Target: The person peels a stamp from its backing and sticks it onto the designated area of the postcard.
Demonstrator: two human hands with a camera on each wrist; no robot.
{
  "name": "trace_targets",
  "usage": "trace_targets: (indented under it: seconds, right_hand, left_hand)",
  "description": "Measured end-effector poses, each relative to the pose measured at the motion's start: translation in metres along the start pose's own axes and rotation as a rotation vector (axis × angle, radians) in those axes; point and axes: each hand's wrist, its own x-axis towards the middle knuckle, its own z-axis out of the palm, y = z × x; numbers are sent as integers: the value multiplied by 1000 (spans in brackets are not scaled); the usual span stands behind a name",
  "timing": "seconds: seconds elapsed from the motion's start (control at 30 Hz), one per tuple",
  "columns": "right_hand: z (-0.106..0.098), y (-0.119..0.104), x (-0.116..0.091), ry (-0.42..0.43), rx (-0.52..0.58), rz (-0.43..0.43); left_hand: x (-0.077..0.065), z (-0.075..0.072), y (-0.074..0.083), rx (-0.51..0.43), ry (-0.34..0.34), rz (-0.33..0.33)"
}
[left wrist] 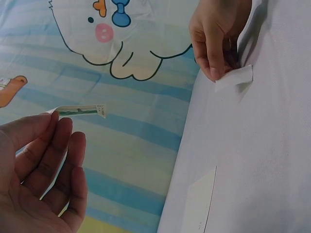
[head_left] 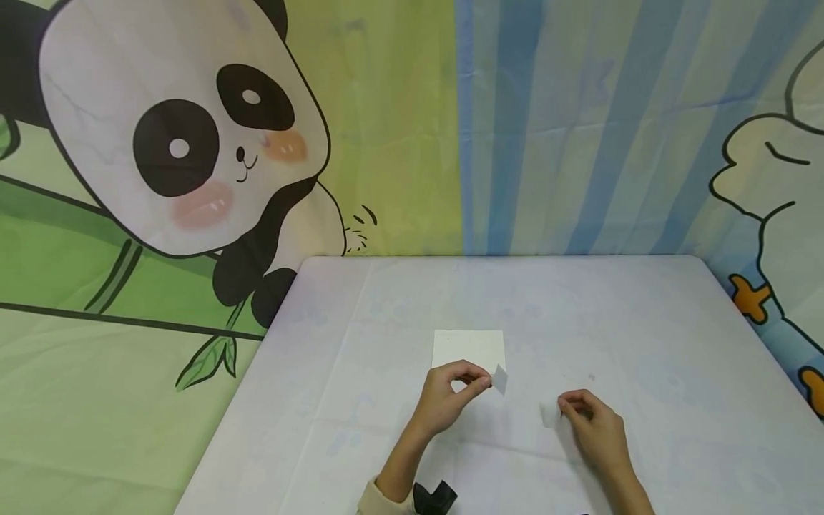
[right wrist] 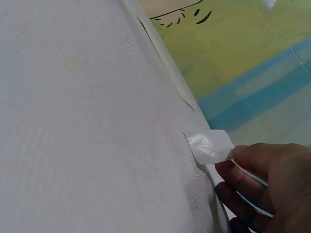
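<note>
Between thumb and forefinger my left hand (head_left: 447, 393) pinches a small stamp (left wrist: 80, 110) by one end. Its printed side, with a green picture and small characters at one end, shows in the left wrist view; from the head only its pale side appears. Lower and to the right, close over the table, my right hand (head_left: 595, 429) pinches a small piece of glossy white backing paper (right wrist: 210, 146) at its edge. A white card or envelope (head_left: 468, 346) lies flat on the table behind the left hand, which overlaps its lower edge in the head view.
The table (head_left: 360, 315) wears a white cloth with faint prints and a few creases. Behind it hangs a cartoon backdrop (head_left: 386, 107) with a panda and blue stripes. A black strap piece (head_left: 434, 497) sits by the left sleeve (head_left: 385, 499).
</note>
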Motion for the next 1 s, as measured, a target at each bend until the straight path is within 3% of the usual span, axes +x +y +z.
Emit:
trace_targets:
  seconds: [0.2,0.33,0.73,1.0]
  right_hand:
    - [3,1,1,52,-57,-166]
    - [3,1,2,75,-98,-219]
    - [3,0,2,96,-93,-228]
    - [2,-2,4,192,-50,-205]
  left_hand:
    - [0,-1,-1,-6,16,-7]
    - [0,-2,-1,-10,25,-11]
    - [-1,-3,-2,-18,22,-10]
    - [-1,-3,-1,-22,11,-17]
